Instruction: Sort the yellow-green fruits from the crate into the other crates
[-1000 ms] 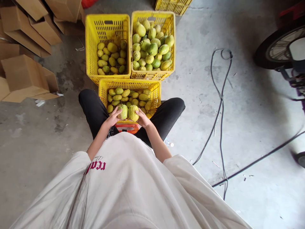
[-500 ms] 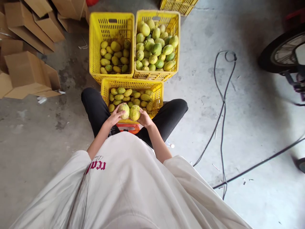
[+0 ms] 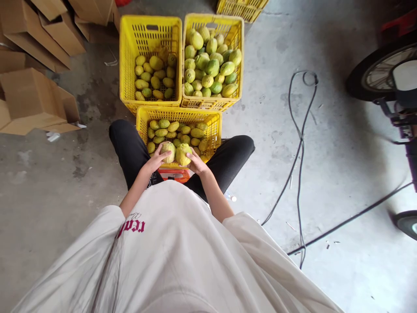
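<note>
My left hand (image 3: 155, 160) is closed around a pale yellow-green papaya (image 3: 169, 151), its thumb lying across the near side. In my right hand (image 3: 197, 164) is a second, yellower papaya (image 3: 183, 153), with the thumb on its front. The two fruits are held side by side, close together, above the near edge of a low yellow crate (image 3: 218, 130) between my knees. Several smaller yellow-green papayas (image 3: 173, 126) lie inside that crate. My hands partly cover both held fruits.
Behind stand a yellow crate (image 3: 128, 65) part-filled with papayas and a fuller yellow crate (image 3: 241, 56). Cardboard boxes (image 3: 35, 95) lie at the left. Black cable (image 3: 301, 139) loops over the floor to the right, near a wheeled vehicle's tyre (image 3: 358, 82). An orange object (image 3: 180, 175) sits below my hands.
The papaya in my right hand has turned a little, and my right thumb now reaches further over its front. My left hand keeps its hold. The whole view has shifted slightly.
</note>
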Tool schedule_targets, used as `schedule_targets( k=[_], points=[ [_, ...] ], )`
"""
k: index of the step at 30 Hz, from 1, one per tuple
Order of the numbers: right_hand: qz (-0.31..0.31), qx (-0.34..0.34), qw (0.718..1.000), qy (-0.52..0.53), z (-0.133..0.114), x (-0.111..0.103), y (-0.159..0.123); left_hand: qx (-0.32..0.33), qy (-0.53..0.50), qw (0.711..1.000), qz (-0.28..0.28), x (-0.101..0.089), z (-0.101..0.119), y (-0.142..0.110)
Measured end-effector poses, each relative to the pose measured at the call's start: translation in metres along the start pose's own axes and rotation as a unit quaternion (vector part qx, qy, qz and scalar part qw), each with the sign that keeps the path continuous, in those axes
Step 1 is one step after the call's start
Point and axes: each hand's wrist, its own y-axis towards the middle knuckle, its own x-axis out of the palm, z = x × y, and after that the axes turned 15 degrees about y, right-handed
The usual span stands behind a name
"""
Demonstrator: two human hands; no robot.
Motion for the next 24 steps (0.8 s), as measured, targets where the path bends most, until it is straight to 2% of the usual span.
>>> schedule_targets(
  k=[3,7,12,16,19,24],
  points=[
    [0.009,0.027,1.000,-0.008,-0.001,-0.004,0.001,-0.046,-0.006,0.999,0.013,0.005,0.001,0.003],
    [0.040,0.012,0.999,-0.019,-0.001,-0.005,0.003,-0.076,-0.084,0.993,0.018,0.007,0.004,0.009],
    [0.057,-0.008,0.998,0.005,0.000,0.002,0.005,-0.037,-0.058,0.997,0.033,0.010,0.005,0.003],
    [0.011,-0.019,0.999,0.038,-0.004,0.008,0.004,0.003,-0.055,0.998,0.011,0.012,0.004,-0.003],
    [-0.020,-0.003,0.999,0.040,-0.005,0.014,0.002,-0.003,-0.074,0.997,0.009,0.011,0.004,-0.002],
    [-0.010,0.000,0.999,0.033,-0.002,0.016,-0.002,-0.015,-0.114,0.993,0.016,0.010,0.006,-0.002]
  ],
)
